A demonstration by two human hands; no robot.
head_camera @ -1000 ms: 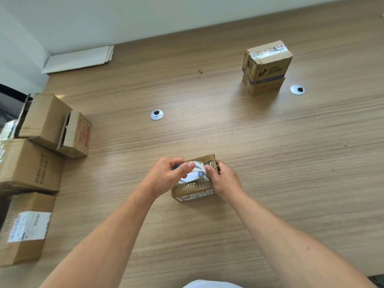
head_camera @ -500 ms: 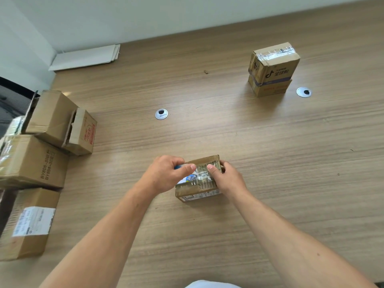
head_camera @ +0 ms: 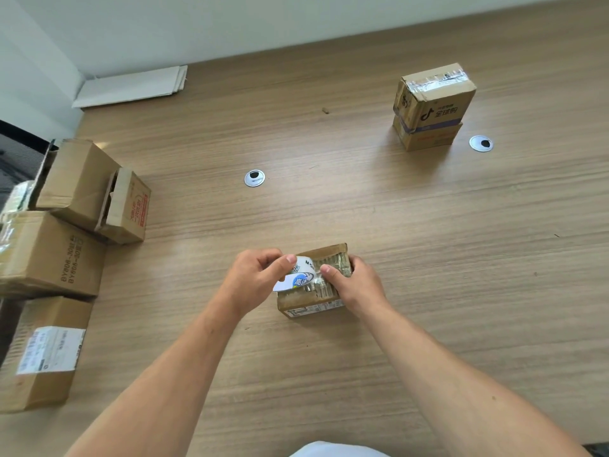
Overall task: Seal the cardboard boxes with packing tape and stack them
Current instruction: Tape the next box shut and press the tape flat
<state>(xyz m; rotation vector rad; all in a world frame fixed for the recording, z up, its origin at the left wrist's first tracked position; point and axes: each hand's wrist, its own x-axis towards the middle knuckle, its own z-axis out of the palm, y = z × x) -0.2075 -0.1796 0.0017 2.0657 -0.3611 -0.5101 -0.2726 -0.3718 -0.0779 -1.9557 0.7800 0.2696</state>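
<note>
Wood-grain counter [head_camera: 428, 225] bears a crinkly-taped cardboard box [head_camera: 309, 306] gripped by the right hand [head_camera: 359, 286], while fingers [head_camera: 286, 260] of the left hand [head_camera: 253, 278] pinch a white-labelled tape roll [head_camera: 303, 270].

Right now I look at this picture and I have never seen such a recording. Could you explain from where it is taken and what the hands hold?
There is no machine here: a person works with bare hands. The camera sits on the person's head and looks forward and down, so both forearms enter from the bottom edge. The left hand grips a roll of packing tape over the top of a small cardboard box, which the right hand holds steady on the wooden table. At the far right, two boxes stand stacked, the upper one taped. At the left lie several more boxes, one with an open flap. The two round discs are set into the tabletop.
</note>
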